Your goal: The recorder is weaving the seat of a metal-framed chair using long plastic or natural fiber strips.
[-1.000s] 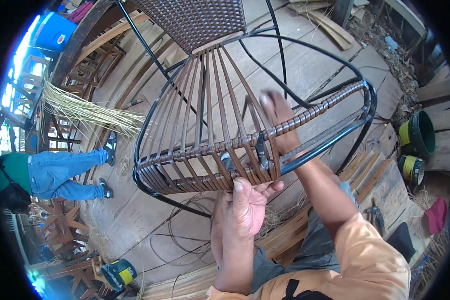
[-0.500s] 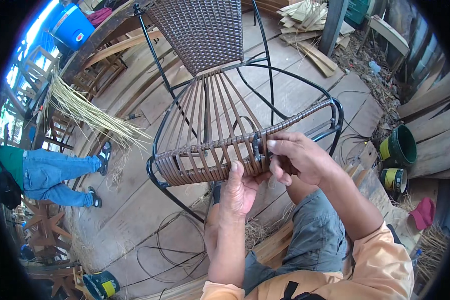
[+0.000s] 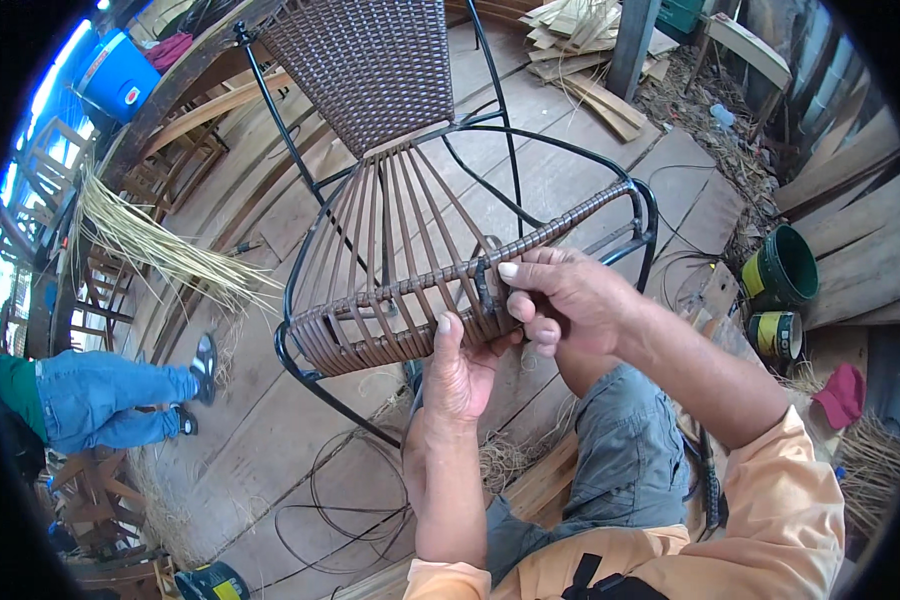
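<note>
A chair with a black metal frame (image 3: 650,215) stands in front of me. Its backrest (image 3: 370,75) is tightly woven in brown, and long brown strands (image 3: 400,215) fan across the seat. More strands wrap the front rail and form a woven front band (image 3: 355,345). My left hand (image 3: 460,375) grips the band's lower edge near its right end, thumb in front and fingers partly hidden behind. Just above it, my right hand (image 3: 580,300) is closed at the wrapped rail, pinching a brown strand between thumb and forefinger; its other fingers are curled.
Loops of dark strand (image 3: 345,500) lie on the floor. At left are a pale fibre bundle (image 3: 160,235), a blue cooler (image 3: 117,75) and a person in jeans (image 3: 120,395). Green buckets (image 3: 785,268) and a red cap (image 3: 840,395) sit at right; wood slats (image 3: 590,50) are piled behind.
The view has shifted, so the chair and surroundings appear slightly farther left. My right hand stays at the rail with its fingers slightly repositioned, while my left hand keeps its grip.
</note>
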`<state>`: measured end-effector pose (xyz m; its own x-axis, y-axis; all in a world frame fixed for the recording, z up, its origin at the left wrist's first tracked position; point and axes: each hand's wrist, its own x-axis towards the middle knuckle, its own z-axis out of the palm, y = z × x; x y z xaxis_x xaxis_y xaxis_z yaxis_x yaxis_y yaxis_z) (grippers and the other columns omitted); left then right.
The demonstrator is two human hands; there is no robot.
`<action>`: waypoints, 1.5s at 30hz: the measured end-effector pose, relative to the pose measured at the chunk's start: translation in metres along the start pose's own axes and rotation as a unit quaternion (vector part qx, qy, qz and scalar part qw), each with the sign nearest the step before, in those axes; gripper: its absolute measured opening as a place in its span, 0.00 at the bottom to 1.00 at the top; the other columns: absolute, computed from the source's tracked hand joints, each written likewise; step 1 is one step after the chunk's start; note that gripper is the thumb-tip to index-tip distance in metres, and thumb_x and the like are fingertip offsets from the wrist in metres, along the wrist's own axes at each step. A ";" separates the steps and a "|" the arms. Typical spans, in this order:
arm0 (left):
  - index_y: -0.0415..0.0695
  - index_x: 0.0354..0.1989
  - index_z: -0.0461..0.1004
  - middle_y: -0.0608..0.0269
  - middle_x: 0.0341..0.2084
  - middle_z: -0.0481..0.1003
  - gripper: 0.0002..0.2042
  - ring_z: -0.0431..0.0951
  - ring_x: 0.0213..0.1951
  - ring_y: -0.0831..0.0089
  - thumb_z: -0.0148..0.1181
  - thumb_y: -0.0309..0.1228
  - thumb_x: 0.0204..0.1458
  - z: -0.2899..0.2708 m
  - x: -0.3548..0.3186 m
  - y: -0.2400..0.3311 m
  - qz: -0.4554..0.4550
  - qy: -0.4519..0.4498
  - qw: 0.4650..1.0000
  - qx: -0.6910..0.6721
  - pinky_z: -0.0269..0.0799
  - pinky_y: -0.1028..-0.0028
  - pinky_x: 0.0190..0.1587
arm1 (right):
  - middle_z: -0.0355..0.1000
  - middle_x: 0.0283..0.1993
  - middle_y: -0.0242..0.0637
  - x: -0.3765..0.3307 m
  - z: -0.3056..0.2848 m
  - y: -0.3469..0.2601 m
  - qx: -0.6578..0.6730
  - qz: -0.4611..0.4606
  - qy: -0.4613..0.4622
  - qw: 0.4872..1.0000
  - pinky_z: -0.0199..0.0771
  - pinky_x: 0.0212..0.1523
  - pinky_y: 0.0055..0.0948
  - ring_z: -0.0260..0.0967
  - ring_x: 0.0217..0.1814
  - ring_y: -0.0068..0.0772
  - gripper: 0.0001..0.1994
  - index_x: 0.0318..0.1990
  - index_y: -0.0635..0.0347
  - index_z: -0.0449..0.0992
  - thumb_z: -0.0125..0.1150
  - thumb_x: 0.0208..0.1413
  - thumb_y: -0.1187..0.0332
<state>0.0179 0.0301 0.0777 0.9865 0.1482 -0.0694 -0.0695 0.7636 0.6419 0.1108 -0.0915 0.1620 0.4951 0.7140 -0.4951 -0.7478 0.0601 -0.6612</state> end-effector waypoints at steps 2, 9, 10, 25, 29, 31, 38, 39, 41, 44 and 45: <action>0.41 0.50 0.65 0.61 0.36 0.74 0.32 0.75 0.37 0.65 0.52 0.57 0.47 0.004 0.000 0.008 -0.023 -0.071 0.997 -0.013 0.71 0.66 0.41 | 0.61 0.16 0.29 0.000 0.004 0.011 0.010 -0.052 0.009 0.999 0.60 0.11 0.22 0.56 0.10 0.21 0.07 0.32 0.61 0.64 0.50 0.57 0.67; 0.43 0.53 0.63 0.60 0.44 0.71 0.26 0.73 0.44 0.68 0.58 0.45 0.49 0.002 -0.006 -0.001 0.017 0.036 0.998 -0.058 0.72 0.66 0.43 | 0.64 0.25 0.33 -0.044 -0.006 0.041 -0.376 -0.470 0.165 0.781 0.61 0.27 0.20 0.58 0.25 0.22 0.05 0.31 0.64 0.68 0.52 0.52 0.71; 0.43 0.53 0.63 0.60 0.44 0.71 0.26 0.73 0.44 0.68 0.58 0.45 0.49 -0.001 -0.005 -0.003 0.020 0.043 0.997 -0.059 0.72 0.66 0.43 | 0.64 0.26 0.35 -0.039 -0.013 0.046 -0.358 -0.577 0.117 0.725 0.61 0.29 0.21 0.58 0.26 0.23 0.04 0.31 0.64 0.67 0.52 0.52 0.72; 0.38 0.48 0.67 0.59 0.41 0.74 0.25 0.74 0.43 0.69 0.63 0.40 0.45 -0.003 -0.006 -0.010 0.036 0.021 0.996 -0.076 0.68 0.65 0.47 | 0.64 0.24 0.26 -0.044 -0.013 0.099 -0.204 -0.185 0.149 0.950 0.56 0.19 0.16 0.56 0.20 0.14 0.08 0.38 0.63 0.68 0.46 0.59 0.68; 0.36 0.50 0.63 0.56 0.44 0.70 0.27 0.72 0.45 0.67 0.63 0.38 0.45 0.004 -0.001 -0.002 0.051 0.061 0.993 -0.086 0.69 0.63 0.49 | 0.58 0.19 0.23 -0.040 0.019 0.102 -0.350 -0.327 0.176 0.860 0.56 0.20 0.20 0.56 0.20 0.14 0.10 0.33 0.62 0.69 0.47 0.59 0.65; 0.40 0.45 0.69 0.58 0.41 0.74 0.22 0.74 0.43 0.64 0.61 0.42 0.47 -0.001 -0.004 -0.005 0.066 0.061 0.993 -0.070 0.69 0.64 0.49 | 0.58 0.19 0.23 -0.043 0.011 0.115 -0.242 -0.250 0.156 0.925 0.54 0.19 0.19 0.55 0.19 0.14 0.10 0.33 0.61 0.69 0.47 0.59 0.64; 0.45 0.44 0.70 0.64 0.39 0.75 0.22 0.74 0.42 0.66 0.63 0.45 0.44 0.006 -0.009 -0.002 0.045 0.062 0.996 -0.042 0.68 0.62 0.48 | 0.57 0.19 0.22 -0.006 -0.022 0.149 -0.002 -0.152 0.112 0.982 0.50 0.17 0.14 0.50 0.17 0.12 0.15 0.28 0.59 0.69 0.48 0.59 0.57; 0.46 0.45 0.70 0.64 0.39 0.74 0.22 0.73 0.43 0.66 0.63 0.45 0.44 0.005 -0.009 -0.004 0.061 0.079 0.994 -0.036 0.67 0.61 0.50 | 0.57 0.18 0.22 -0.001 -0.029 0.152 0.006 -0.153 0.117 0.981 0.51 0.17 0.14 0.50 0.17 0.12 0.15 0.28 0.59 0.69 0.48 0.59 0.57; 0.47 0.46 0.69 0.64 0.40 0.74 0.22 0.72 0.45 0.67 0.62 0.46 0.45 0.002 -0.011 -0.003 0.050 0.073 0.996 -0.026 0.63 0.60 0.52 | 0.58 0.19 0.23 0.011 -0.029 0.160 -0.046 -0.192 0.149 0.969 0.52 0.18 0.15 0.51 0.19 0.12 0.15 0.28 0.60 0.69 0.48 0.59 0.58; 0.46 0.48 0.67 0.63 0.41 0.74 0.24 0.73 0.44 0.66 0.59 0.48 0.47 -0.004 -0.011 -0.007 0.050 0.072 0.996 -0.016 0.64 0.60 0.51 | 0.61 0.21 0.24 0.024 -0.027 0.164 -0.085 -0.247 0.165 0.951 0.53 0.20 0.16 0.53 0.22 0.12 0.14 0.31 0.63 0.70 0.48 0.60 0.61; 0.46 0.48 0.67 0.63 0.41 0.74 0.24 0.73 0.44 0.66 0.59 0.48 0.47 -0.003 -0.011 -0.008 0.048 0.074 0.996 -0.015 0.64 0.60 0.51 | 0.61 0.21 0.24 0.025 -0.026 0.163 -0.083 -0.245 0.166 0.952 0.53 0.20 0.16 0.53 0.22 0.12 0.14 0.31 0.63 0.70 0.48 0.60 0.61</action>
<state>0.0075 0.0244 0.0713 0.9426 0.3110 -0.1212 -0.1696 0.7590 0.6285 0.0129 -0.0814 0.0271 0.8993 0.3677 -0.2366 -0.3246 0.1989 -0.9247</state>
